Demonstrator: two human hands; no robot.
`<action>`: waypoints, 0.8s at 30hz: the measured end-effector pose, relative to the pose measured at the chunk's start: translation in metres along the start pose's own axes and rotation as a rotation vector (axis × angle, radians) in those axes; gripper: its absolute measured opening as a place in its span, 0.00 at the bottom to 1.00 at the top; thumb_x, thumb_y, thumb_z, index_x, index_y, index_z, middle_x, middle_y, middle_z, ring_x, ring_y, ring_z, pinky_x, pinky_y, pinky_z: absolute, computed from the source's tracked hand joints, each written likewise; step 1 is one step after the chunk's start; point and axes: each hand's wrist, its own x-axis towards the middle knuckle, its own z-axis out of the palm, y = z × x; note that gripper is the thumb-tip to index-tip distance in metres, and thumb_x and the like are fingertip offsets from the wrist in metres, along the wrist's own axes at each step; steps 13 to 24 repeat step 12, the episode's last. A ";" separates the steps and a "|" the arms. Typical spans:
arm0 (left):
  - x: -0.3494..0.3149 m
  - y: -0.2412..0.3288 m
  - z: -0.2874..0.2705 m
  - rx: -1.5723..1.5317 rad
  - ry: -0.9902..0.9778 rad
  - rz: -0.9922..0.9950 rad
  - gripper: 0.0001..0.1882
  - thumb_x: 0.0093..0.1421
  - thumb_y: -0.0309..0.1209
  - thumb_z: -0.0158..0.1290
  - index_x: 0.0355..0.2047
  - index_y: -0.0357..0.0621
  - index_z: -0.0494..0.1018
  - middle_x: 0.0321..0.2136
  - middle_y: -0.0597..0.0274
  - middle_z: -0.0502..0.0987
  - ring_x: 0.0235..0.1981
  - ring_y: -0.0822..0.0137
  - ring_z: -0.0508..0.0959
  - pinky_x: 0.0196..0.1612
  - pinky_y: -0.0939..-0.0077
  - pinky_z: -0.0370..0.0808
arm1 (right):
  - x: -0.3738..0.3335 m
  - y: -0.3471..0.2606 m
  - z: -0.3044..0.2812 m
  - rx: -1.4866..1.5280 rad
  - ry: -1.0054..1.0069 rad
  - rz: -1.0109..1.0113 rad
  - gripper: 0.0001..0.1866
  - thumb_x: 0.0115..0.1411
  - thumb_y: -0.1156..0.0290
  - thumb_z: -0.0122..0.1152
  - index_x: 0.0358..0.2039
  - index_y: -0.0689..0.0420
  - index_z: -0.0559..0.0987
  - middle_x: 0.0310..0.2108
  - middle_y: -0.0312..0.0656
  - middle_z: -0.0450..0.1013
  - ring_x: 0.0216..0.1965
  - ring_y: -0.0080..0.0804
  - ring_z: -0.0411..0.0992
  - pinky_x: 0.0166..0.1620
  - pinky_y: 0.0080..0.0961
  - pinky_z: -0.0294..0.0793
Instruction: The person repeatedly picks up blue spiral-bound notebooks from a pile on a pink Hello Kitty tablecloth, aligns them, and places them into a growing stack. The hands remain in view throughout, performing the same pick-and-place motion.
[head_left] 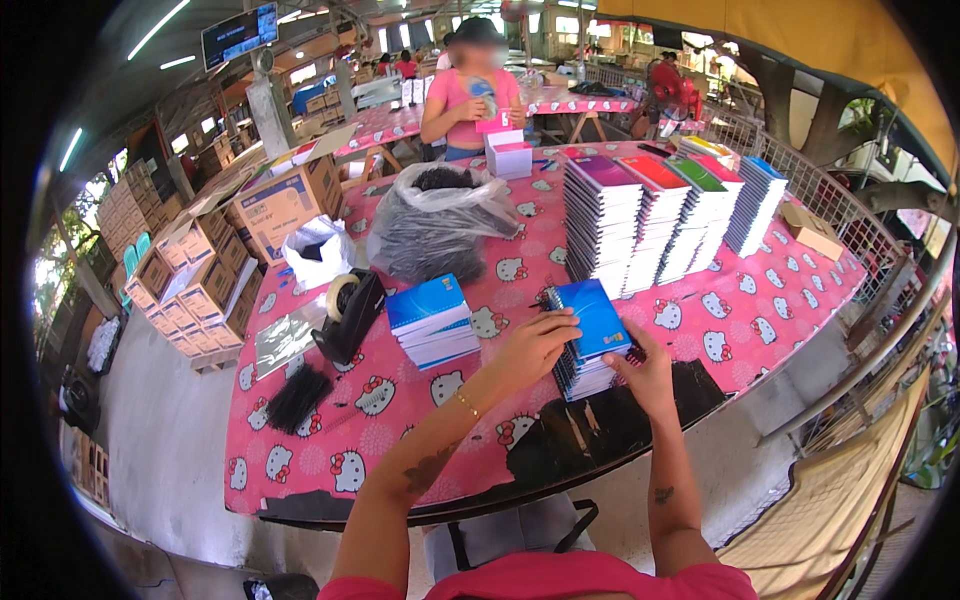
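A stack of blue spiral-bound notebooks (592,308) stands at the table's near edge, between my two hands. My left hand (540,345) grips its left side, fingers bent over the bound edge and the top cover. On the right side, my right hand (645,368) holds the stack, with the thumb at the near corner and the fingers partly hidden along the far side. Left of it stands another blue-covered stack (430,318), its spines without visible wire. Loose black binding coils (298,397) lie in a bunch near the table's left edge.
Tall stacks of purple (603,225), red, green and blue notebooks stand at the back right. A plastic bag of black coils (440,225), a black tape dispenser (350,318) and a small white bag (318,250) sit left. Across the table stands a person in pink (462,100). Cartons (200,290) are piled left.
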 end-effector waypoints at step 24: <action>-0.031 -0.006 -0.047 0.338 0.112 -0.125 0.19 0.61 0.29 0.57 0.53 0.48 0.75 0.55 0.50 0.74 0.62 0.55 0.70 0.64 0.59 0.66 | -0.011 -0.001 -0.016 -0.164 0.160 -0.191 0.32 0.58 0.67 0.70 0.60 0.66 0.71 0.61 0.58 0.69 0.65 0.49 0.65 0.66 0.39 0.61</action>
